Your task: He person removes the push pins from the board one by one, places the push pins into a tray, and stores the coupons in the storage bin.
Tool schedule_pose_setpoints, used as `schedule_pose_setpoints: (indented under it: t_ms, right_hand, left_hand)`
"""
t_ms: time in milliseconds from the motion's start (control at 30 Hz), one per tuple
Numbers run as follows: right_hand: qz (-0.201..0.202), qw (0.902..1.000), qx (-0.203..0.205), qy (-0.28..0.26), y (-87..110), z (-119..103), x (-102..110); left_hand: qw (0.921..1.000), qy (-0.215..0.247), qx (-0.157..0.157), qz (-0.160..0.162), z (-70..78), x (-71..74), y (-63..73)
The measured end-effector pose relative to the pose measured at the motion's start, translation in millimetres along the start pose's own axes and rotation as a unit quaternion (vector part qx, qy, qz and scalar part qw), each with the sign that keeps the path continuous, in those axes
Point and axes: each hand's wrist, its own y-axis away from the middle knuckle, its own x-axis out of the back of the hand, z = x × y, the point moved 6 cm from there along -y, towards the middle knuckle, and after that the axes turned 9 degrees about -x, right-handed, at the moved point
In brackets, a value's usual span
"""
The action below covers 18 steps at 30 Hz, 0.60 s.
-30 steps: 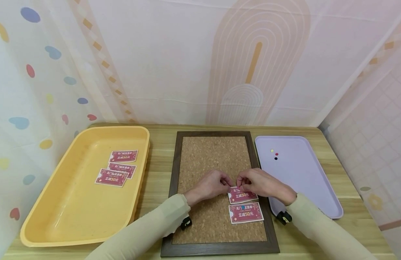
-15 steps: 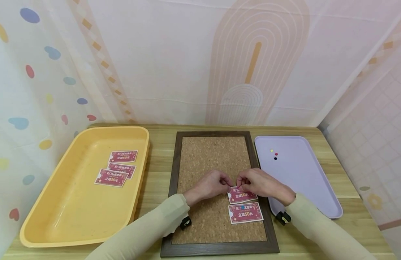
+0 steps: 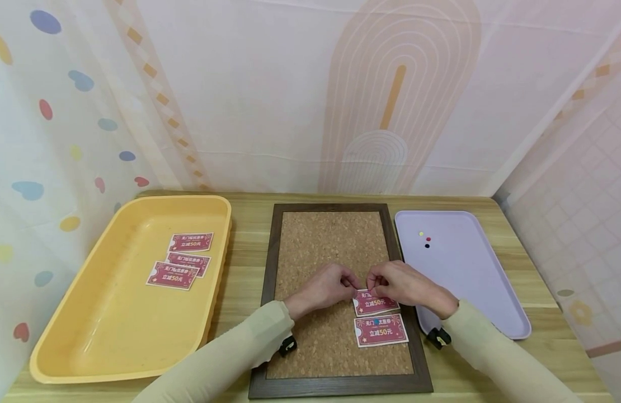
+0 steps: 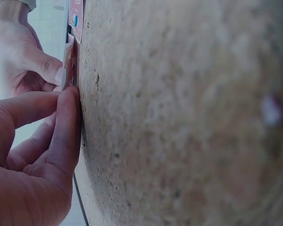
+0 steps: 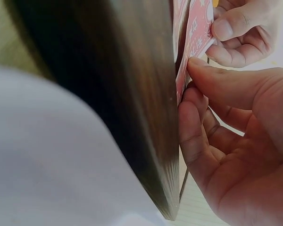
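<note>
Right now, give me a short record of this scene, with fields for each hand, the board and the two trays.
left hand: left hand pinches the upper coupon at its top left corner
right hand: right hand pinches the same coupon's top edge
board: cork board in a dark frame, with the lower coupon lying flat below the held one
left tray: yellow tray holding three coupons
right tray: lilac tray with three pushpins: yellow, red, black
</note>
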Motion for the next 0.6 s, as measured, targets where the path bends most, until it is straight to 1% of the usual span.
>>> schedule_pose_setpoints:
  t_ms: [300,600]
  right_hand:
    - [-0.002,1.0,0.003,-0.001,0.2,-0.6,0.0]
    - [-0.003,1.0,0.008,-0.002,0.7,-0.6,-0.6]
  left_hand:
    - [1.0,0.0,-0.005,0.003,2.2,1.2,0.7]
    - [1.0,0.001,0.001,0.005,1.0,1.2,0.7]
